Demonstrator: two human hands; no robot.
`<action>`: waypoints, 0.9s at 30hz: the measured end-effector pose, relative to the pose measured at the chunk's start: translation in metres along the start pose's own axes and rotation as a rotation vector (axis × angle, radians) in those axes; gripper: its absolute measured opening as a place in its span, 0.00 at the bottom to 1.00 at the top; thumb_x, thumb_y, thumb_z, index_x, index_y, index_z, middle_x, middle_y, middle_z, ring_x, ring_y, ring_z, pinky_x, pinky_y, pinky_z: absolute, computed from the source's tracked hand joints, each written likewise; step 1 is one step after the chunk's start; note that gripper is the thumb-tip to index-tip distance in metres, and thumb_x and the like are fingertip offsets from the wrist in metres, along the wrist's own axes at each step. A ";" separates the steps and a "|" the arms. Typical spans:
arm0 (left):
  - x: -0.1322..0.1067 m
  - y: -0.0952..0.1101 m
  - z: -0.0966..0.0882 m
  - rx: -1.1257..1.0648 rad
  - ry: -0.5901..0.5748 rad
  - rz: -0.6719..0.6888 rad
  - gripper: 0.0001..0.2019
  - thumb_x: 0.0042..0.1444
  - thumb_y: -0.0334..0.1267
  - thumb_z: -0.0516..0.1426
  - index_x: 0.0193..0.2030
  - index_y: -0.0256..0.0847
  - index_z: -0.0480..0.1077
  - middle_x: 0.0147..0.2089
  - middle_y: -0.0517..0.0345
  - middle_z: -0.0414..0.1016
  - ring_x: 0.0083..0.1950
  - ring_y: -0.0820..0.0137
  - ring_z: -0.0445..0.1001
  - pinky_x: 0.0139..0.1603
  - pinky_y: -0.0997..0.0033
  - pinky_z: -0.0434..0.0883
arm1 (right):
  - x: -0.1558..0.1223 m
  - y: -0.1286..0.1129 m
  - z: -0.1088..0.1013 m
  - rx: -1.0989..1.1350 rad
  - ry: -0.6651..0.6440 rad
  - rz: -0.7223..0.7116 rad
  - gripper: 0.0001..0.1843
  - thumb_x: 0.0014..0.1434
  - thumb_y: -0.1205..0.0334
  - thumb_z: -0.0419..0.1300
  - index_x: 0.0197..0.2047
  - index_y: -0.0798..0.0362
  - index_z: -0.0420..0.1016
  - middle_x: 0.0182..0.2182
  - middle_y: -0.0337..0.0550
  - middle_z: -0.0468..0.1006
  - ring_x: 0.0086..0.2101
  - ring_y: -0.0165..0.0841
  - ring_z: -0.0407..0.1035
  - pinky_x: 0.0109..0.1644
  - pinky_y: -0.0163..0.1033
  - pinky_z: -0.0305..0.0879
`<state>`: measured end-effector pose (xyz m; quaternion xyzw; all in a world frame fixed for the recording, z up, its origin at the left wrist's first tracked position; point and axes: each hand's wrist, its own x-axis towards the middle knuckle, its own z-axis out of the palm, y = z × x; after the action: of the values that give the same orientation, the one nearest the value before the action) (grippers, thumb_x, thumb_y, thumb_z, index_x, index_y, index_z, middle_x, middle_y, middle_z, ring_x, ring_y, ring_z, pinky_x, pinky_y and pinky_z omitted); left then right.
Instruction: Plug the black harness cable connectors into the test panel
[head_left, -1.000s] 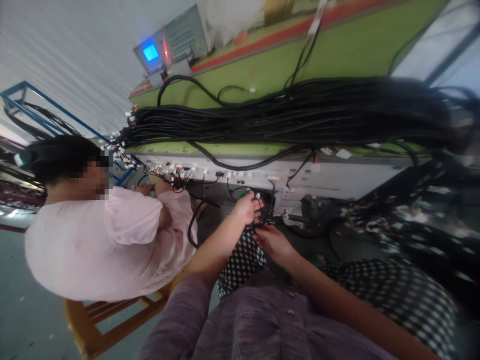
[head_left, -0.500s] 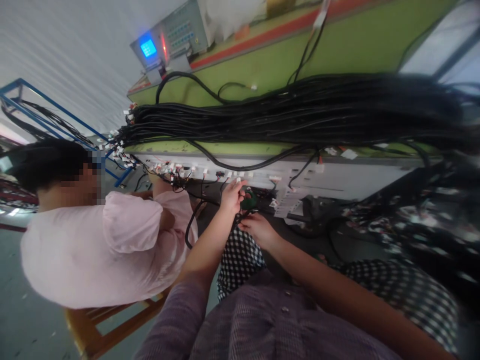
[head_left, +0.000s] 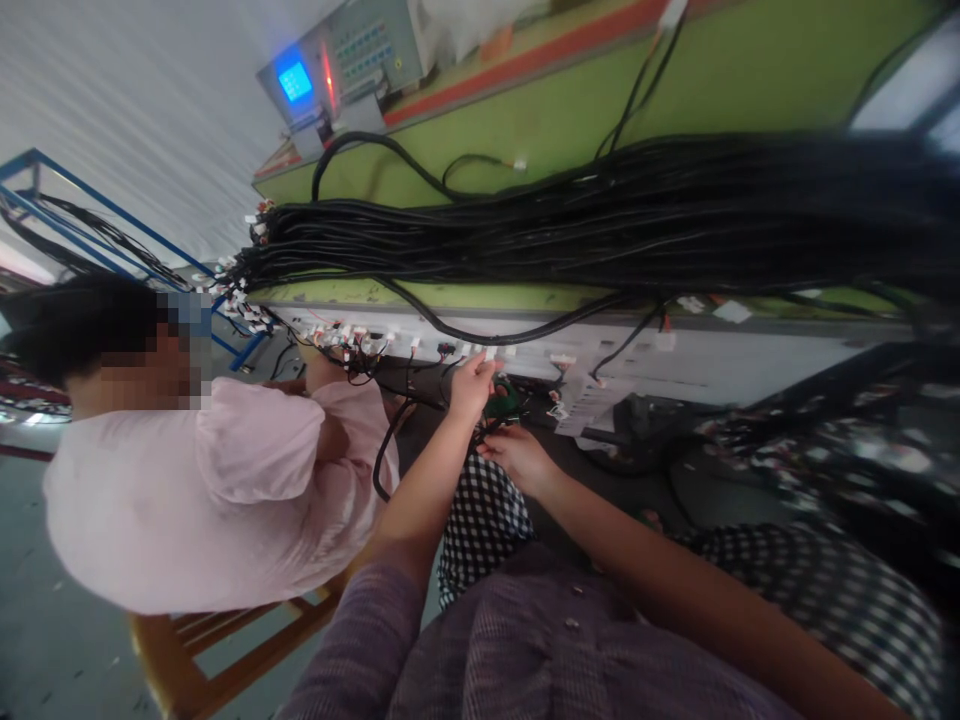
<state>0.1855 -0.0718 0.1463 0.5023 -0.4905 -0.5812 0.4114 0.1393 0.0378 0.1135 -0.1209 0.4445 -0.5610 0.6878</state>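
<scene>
Left hand (head_left: 472, 392): white connector (head_left: 490, 353) at the white rail (head_left: 536, 361) is apparently being pinched, best kept straight; right hand (head_left: 516, 456), lower: dark wires (head_left: 490, 431) are being gripped by closed fingers, ideally with slack.

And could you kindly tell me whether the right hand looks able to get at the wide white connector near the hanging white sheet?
Probably yes: nothing visible blocks the way from the right hand to the wide white connector, though its fingers seem to hold dark wires.
</scene>
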 end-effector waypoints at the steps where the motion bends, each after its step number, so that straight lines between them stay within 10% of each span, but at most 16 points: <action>1: 0.000 0.000 0.001 -0.012 -0.002 -0.006 0.16 0.60 0.33 0.54 0.55 0.39 0.70 0.40 0.56 0.78 0.19 0.82 0.56 0.20 0.79 0.54 | 0.000 0.000 -0.001 0.000 0.000 0.000 0.15 0.28 0.65 0.67 0.25 0.55 0.72 0.21 0.37 0.72 0.23 0.28 0.68 0.28 0.32 0.66; 27: 0.010 -0.017 -0.003 -0.019 0.067 0.035 0.15 0.57 0.36 0.56 0.50 0.36 0.73 0.34 0.55 0.78 0.19 0.79 0.55 0.22 0.77 0.55 | -0.001 0.001 -0.005 0.021 -0.024 0.012 0.17 0.30 0.67 0.68 0.29 0.56 0.71 0.21 0.36 0.72 0.21 0.26 0.67 0.25 0.32 0.62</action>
<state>0.1874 -0.0788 0.1277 0.5089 -0.4795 -0.5616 0.4423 0.1363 0.0407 0.1100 -0.1178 0.4311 -0.5602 0.6975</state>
